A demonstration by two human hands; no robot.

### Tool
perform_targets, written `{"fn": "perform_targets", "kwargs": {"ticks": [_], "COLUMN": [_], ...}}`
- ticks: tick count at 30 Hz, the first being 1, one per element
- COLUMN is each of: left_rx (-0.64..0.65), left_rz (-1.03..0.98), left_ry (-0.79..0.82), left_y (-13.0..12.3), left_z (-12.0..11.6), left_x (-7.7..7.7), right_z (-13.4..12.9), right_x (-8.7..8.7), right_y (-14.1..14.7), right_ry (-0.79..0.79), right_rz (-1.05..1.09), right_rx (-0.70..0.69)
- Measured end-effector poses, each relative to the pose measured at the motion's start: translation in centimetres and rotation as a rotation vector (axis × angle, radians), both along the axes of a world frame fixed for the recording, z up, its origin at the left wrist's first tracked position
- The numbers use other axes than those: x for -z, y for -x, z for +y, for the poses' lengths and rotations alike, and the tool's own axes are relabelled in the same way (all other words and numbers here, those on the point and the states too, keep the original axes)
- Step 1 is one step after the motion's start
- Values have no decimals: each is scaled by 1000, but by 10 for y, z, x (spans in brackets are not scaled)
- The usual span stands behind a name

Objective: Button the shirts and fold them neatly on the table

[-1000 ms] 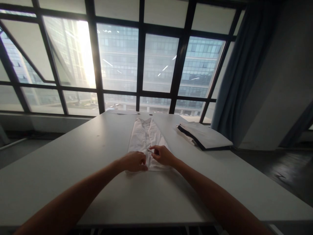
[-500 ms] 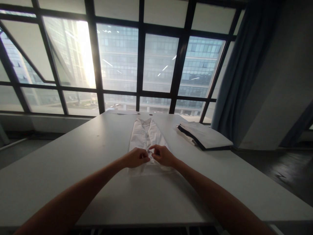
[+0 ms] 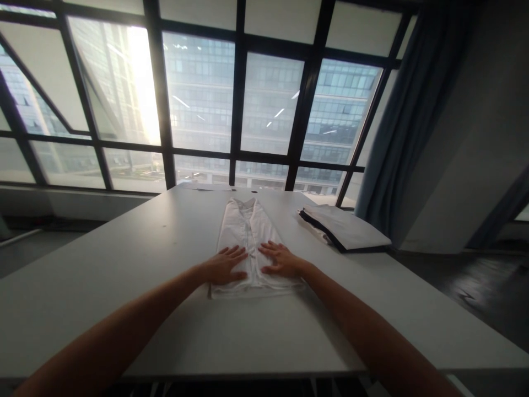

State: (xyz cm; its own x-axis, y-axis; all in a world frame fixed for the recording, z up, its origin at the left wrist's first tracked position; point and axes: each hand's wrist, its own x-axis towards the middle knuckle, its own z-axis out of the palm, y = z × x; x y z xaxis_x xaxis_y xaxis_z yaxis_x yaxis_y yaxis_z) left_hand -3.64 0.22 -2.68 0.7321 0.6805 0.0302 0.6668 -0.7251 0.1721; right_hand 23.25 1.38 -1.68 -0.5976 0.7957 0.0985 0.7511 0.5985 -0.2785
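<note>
A white garment (image 3: pixel 242 220), folded into a long narrow shape, lies on the white table (image 3: pixel 165 320) in front of me, its collar end pointing toward the window. My left hand (image 3: pixel 225 266) rests on the near left part of the cloth with fingers spread. On the near right part, my right hand (image 3: pixel 281 259) lies flat, fingers apart too. Between the hands runs the middle seam of the garment. Neither hand grips anything.
To the right on the table sits a stack of folded white and dark cloth (image 3: pixel 351 226). Thin white sheets (image 3: pixel 204 187) lie at the far edge. Beyond are windows and a blue curtain (image 3: pixel 405 121).
Both hands have gone from pinched fingers at the middle seam to spread fingers flat on the cloth, slightly farther apart. The near part of the garment looks flatter.
</note>
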Motion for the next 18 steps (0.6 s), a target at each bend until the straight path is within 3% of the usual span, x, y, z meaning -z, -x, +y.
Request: {"fn": "perform_targets", "kwargs": {"ticks": [2,4,8,12,16,18], "left_rx": [32,54,6,-16,69,15], "left_rz": [70,62,-37,3,-119,-223], "left_ry": [42,36,-73,16,127,73], "left_y": [3,5,4,3,11,17], "left_z": [-1,-2,-3,-2,6,14], "left_x": [-3,-8,-6,1,-7,-7], "right_z": [-2,-5,-8,-7,-4,-2], "right_x": [0,-3,-5,0,-2,-2], "right_y": [-3,-4,3,6,0,-2], "right_ry": [132,168,52,-39,18,-40], "right_rz": [-86,-106,27,11,29,100], "right_rx": [-32,-71,-81,66,-44,-17]}}
